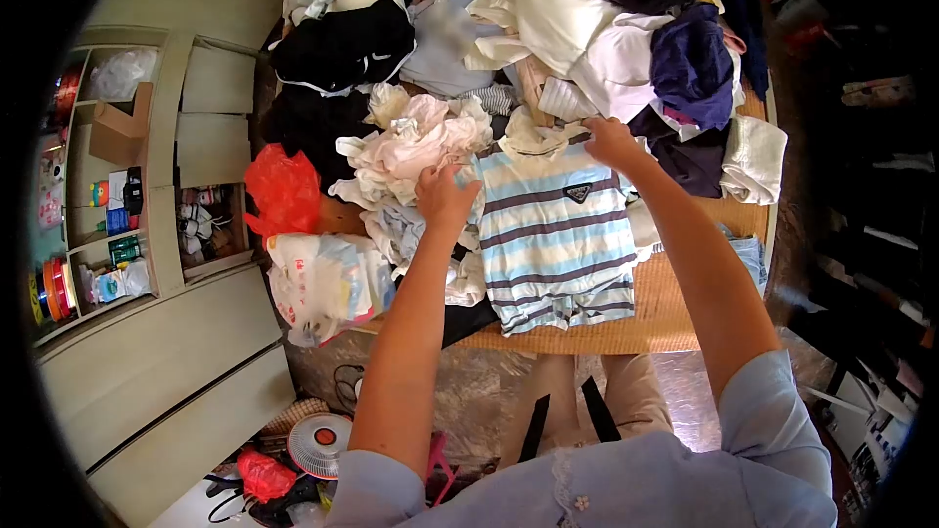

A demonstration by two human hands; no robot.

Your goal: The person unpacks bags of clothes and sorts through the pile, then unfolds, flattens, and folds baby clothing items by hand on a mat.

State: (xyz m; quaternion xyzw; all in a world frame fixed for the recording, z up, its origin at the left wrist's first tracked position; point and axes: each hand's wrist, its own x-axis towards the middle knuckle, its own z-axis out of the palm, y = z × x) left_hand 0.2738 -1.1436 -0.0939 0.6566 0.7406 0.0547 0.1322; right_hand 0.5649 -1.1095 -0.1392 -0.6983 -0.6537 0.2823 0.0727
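Clothes heap the far side of a wood-toned table, a pale cabinet standing left. A striped garment lies spread toward the near edge. The left hand reaches to its left sleeve, the right hand to its right shoulder; partly hidden, neither grip can be told closed or loose.

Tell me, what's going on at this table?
A person is handling a striped garment laid out front up near the edge of a wooden table. The left hand and right hand are at its opposite shoulders; whether the fingers pinch the cloth is hard to tell. Heaped clothes cover the far side, and a plastic bag sits to the left.
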